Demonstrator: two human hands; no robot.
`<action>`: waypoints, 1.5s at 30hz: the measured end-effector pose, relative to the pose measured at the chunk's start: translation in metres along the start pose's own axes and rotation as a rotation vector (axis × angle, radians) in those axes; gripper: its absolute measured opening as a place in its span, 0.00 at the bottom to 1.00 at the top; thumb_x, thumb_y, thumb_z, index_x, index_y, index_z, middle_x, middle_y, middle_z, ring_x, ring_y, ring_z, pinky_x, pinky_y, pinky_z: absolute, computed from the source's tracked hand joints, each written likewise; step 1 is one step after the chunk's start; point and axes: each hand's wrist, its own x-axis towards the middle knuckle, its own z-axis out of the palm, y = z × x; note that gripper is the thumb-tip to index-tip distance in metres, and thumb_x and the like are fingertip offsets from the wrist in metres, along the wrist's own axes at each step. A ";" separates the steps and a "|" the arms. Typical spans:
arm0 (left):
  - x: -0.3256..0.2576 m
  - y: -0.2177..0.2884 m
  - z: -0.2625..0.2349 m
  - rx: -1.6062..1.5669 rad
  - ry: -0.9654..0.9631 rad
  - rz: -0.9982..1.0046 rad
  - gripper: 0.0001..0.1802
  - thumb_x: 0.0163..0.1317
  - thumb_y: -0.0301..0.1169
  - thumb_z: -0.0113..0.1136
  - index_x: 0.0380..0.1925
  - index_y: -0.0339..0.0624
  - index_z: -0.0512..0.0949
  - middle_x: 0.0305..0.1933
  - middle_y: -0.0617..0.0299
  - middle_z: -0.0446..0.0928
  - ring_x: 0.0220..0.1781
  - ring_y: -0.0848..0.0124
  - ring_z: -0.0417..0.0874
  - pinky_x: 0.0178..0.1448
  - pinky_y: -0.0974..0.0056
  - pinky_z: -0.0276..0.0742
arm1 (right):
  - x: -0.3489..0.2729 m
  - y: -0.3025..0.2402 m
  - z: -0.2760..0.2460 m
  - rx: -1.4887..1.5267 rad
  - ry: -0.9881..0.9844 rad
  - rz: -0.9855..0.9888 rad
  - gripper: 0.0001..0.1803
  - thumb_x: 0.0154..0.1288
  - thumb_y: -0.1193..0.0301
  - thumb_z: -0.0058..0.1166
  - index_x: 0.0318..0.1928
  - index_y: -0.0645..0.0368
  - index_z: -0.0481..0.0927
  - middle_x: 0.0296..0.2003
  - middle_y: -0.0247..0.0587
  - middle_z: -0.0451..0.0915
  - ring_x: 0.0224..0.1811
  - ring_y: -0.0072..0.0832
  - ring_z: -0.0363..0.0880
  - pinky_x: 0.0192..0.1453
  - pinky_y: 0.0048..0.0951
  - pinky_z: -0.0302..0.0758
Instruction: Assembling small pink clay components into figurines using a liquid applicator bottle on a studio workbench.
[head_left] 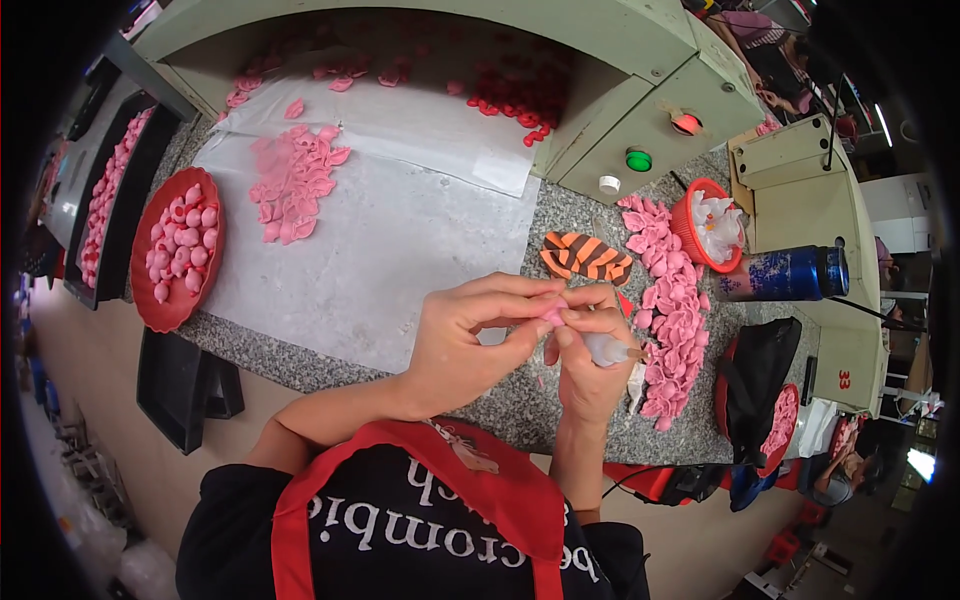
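My left hand [470, 325] pinches a small pink piece [554, 314] between thumb and fingertips. The fingers of my right hand [585, 365] meet it there and touch the same piece. Tucked in my right hand is a small translucent squeeze bottle [606, 349], its narrow tip pointing right. Close by on the right, a long heap of pink petal-shaped pieces [672, 310] lies on the speckled worktop. Just beyond my hands rests an orange-and-brown striped object [587, 258]. The fingers partly hide the pink piece, so its exact shape cannot be made out.
White paper [380, 240] covers the worktop, with a pile of pink pieces [295, 182]. A red bowl [140, 250] of round pink pieces stands left. A pale green cabinet [660, 130] arches over the back. A red basket [692, 225] and blue cylindrical container [785, 274] stand right.
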 end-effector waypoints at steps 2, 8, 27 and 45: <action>0.000 0.003 0.001 0.033 0.015 0.000 0.13 0.49 0.11 0.54 0.36 0.31 0.77 0.46 0.48 0.73 0.47 0.65 0.76 0.51 0.66 0.75 | 0.000 0.000 0.001 0.040 -0.005 0.010 0.09 0.47 0.87 0.53 0.31 0.64 0.77 0.37 0.43 0.70 0.29 0.21 0.72 0.25 0.16 0.70; 0.004 0.010 0.005 -0.085 0.021 -0.114 0.10 0.52 0.13 0.52 0.35 0.30 0.75 0.46 0.48 0.71 0.45 0.65 0.76 0.50 0.65 0.76 | 0.010 -0.010 -0.012 0.154 -0.006 0.165 0.09 0.49 0.83 0.53 0.35 0.66 0.75 0.37 0.44 0.73 0.23 0.18 0.72 0.18 0.15 0.68; 0.013 0.008 -0.010 -0.463 -0.101 -0.716 0.11 0.57 0.23 0.52 0.41 0.34 0.73 0.42 0.56 0.75 0.44 0.71 0.77 0.49 0.69 0.74 | 0.019 -0.026 -0.021 0.159 -0.105 0.580 0.17 0.47 0.80 0.57 0.40 0.67 0.73 0.29 0.37 0.74 0.23 0.19 0.72 0.22 0.16 0.66; 0.019 0.018 -0.002 -0.435 -0.144 -0.679 0.04 0.55 0.23 0.55 0.31 0.36 0.72 0.37 0.56 0.76 0.39 0.72 0.78 0.46 0.68 0.73 | 0.021 -0.025 -0.025 0.344 -0.191 0.603 0.17 0.45 0.80 0.56 0.40 0.67 0.73 0.34 0.42 0.73 0.24 0.21 0.71 0.23 0.18 0.66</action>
